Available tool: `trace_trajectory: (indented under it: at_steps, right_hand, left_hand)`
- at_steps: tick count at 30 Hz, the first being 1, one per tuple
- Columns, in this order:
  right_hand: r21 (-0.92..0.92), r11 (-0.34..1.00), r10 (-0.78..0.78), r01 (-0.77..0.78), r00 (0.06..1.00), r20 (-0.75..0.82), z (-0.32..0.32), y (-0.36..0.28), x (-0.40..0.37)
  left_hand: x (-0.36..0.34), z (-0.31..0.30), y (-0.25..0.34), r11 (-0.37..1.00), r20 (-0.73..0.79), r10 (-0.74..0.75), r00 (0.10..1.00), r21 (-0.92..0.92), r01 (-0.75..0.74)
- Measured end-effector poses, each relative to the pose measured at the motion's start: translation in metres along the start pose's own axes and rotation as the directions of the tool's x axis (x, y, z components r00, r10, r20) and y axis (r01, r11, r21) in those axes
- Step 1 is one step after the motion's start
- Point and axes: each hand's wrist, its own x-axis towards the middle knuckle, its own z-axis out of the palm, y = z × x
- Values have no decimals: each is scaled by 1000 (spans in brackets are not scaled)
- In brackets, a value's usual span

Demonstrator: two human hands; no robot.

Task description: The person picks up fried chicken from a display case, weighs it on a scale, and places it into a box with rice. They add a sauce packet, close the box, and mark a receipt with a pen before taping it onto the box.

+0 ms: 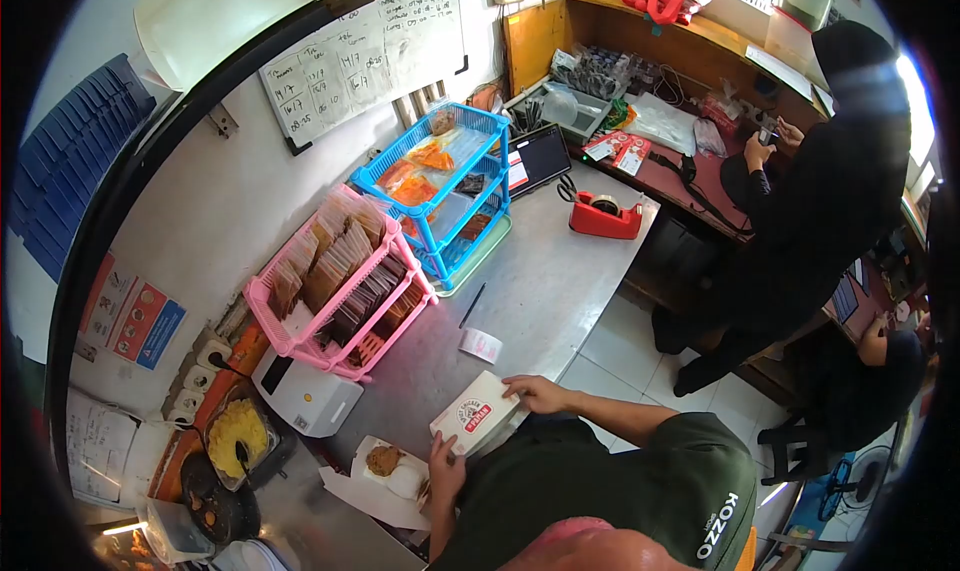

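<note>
A closed white cardboard food box (490, 396) with a red and black printed label is between my two hands, slightly tilted at the front edge of the metal table. My left hand (446, 469) grips its near left end. At the far right corner, my right hand (538, 393) has its fingers bent over the top edge. Just left of my left hand lies an open white food box (365, 496), with a brown fried piece (383, 459) and a white wrapped item (408, 477) inside.
On the metal table (545, 301) stand a pink rack (290, 343) of sachets, a blue tiered rack (425, 211), a white label printer (310, 396), a red tape dispenser (608, 219), a pen (473, 306) and a paper label (481, 346). Two people are at the right.
</note>
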Motion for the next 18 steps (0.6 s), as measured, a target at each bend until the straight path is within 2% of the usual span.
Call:
trace_trajectory:
  at_steps: [1, 2, 3, 4, 5, 7, 8, 10, 11, 13, 14, 16, 18]
  right_hand:
    - [2, 1000, 5, -5, 1000, 5, 2, 7, 0]
    - [351, 882, 305, -314, 949, 83, 6, 13, 3]
    - [613, 560, 528, -558, 810, 255, 10, 17, 5]
    - [530, 645, 524, -551, 823, 218, 6, 1, 9]
    - [530, 642, 526, -554, 821, 222, 11, 0, 11]
    - [428, 766, 504, -479, 861, 61, 20, -2, 17]
    - [369, 776, 521, -511, 850, 82, 19, -3, 20]
    - [367, 745, 574, -557, 816, 72, 21, -2, 25]
    - [361, 714, 623, -600, 780, 63, 21, 0, 27]
    - [353, 705, 630, -615, 772, 87, 21, 6, 31]
    - [342, 699, 635, -629, 765, 108, 21, 9, 33]
    - [348, 683, 650, -642, 752, 109, 20, 8, 36]
    - [353, 669, 665, -654, 739, 111, 14, 8, 37]
  left_hand:
    - [-1, 5, -3, 991, -71, -82, 994, -116, 73]
    - [3, 12, -17, 990, -69, -89, 994, -118, 81]
    - [9, 19, -37, 969, -65, -187, 980, -177, 173]
    - [11, 20, -38, 937, -55, -281, 958, -233, 262]
    - [10, 22, -38, 935, -54, -287, 957, -233, 267]
    - [16, 18, -3, 843, 10, -429, 903, -356, 404]
    - [16, 20, -9, 844, 12, -430, 903, -351, 406]
    - [21, 28, -30, 795, -8, -319, 948, -547, 263]
    - [23, 32, -38, 796, -6, -320, 948, -544, 265]
    - [25, 36, -42, 738, -63, -367, 928, -627, 249]
    - [25, 37, -44, 740, -60, -367, 928, -624, 253]
    - [27, 36, -29, 652, -34, -493, 869, -676, 343]
    - [33, 35, -32, 630, 9, -498, 867, -684, 369]
